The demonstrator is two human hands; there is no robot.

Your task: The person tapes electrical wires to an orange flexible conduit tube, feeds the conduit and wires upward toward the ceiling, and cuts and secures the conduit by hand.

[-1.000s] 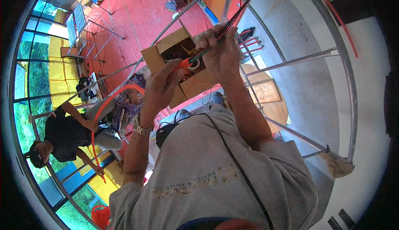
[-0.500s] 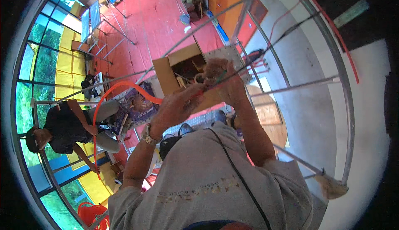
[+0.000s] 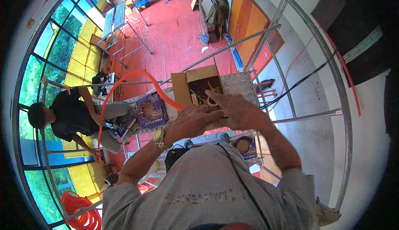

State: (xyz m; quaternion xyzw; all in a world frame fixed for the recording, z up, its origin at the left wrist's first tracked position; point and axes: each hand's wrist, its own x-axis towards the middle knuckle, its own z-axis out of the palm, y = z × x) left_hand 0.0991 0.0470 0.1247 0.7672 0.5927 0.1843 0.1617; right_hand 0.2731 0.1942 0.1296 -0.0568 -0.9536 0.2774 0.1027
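My left hand (image 3: pixel 189 124), with a watch (image 3: pixel 158 139) at its wrist, is closed around the end of an orange corrugated conduit (image 3: pixel 139 73). The conduit arcs away to the left, to the hands of a seated person (image 3: pixel 68 120). My right hand (image 3: pixel 241 113) meets the left one, fingers bent inward; what they pinch is hidden. Just beyond the fingers an open cardboard box (image 3: pixel 181 91) holds loose items. A pale ring (image 3: pixel 212 102) shows beside my right fingers; I cannot tell whether it lies in the box. Black wires (image 3: pixel 301 81) run from the upper right down behind my right hand.
Scaffold tubes (image 3: pixel 232 47) surround me, with a perforated metal platform (image 3: pixel 239 84) below. Torn purple packages (image 3: pixel 151 111) lie on it. A second scaffold (image 3: pixel 114 20) stands on the red-covered floor (image 3: pixel 166 34). An orange conduit coil (image 3: pixel 81 213) sits at lower left.
My hands have come lower and together, the right one turning inward. The black wire that crossed in front of my hands now hangs off to the right. The view has shifted.
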